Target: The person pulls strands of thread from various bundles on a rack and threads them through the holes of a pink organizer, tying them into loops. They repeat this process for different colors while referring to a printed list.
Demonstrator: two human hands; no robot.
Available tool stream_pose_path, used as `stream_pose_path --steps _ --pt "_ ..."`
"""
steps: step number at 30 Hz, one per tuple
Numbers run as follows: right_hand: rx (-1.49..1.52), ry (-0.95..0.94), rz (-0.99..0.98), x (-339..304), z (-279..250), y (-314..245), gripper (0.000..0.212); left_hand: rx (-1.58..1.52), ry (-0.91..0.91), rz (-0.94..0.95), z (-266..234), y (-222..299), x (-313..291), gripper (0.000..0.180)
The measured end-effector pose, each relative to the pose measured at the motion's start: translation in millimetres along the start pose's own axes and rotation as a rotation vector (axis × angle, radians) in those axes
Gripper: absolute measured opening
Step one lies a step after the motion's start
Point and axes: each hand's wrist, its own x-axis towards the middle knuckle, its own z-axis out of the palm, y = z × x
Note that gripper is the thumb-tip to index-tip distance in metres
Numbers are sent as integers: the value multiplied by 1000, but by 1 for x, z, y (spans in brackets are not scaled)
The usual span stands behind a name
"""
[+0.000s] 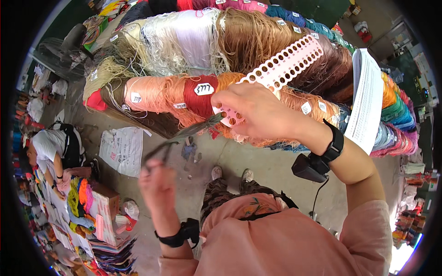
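My right hand (260, 108) grips a long pale pink-white card (294, 60) with round holes along both scalloped edges. It slants over the hanging thread. From a hole at the card's lower end, a dark grey-green bundle of embroidery thread (193, 129) runs down and left. My left hand (159, 186), smeared by motion, is closed around the other end of that bundle. Beneath the card hang thick skeins of peach thread (154, 94) and dark red thread (201, 92) with white tags.
Behind lie rows of white thread (182, 41) and brown thread (251, 37). A stack of printed sheets (366, 101) hangs at the right. At the left, another person (60, 147) works beside a table of coloured skeins (80, 198). A white sack (122, 149) lies on the floor.
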Motion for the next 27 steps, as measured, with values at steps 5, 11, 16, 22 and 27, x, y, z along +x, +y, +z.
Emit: stream_pose_path --steps 5,11,16,22,27 --pt "81 -45 16 1 2 -5 25 464 33 -77 32 -55 21 13" --pt "74 53 130 2 9 -10 20 110 13 -204 52 -92 39 10" --pt "41 52 106 5 9 -10 20 -48 112 -77 70 -99 46 5" --pt "-14 66 121 11 11 -19 18 136 192 145 72 -89 46 6" --pt "-60 147 70 13 15 -18 13 413 82 254 79 -70 36 4"
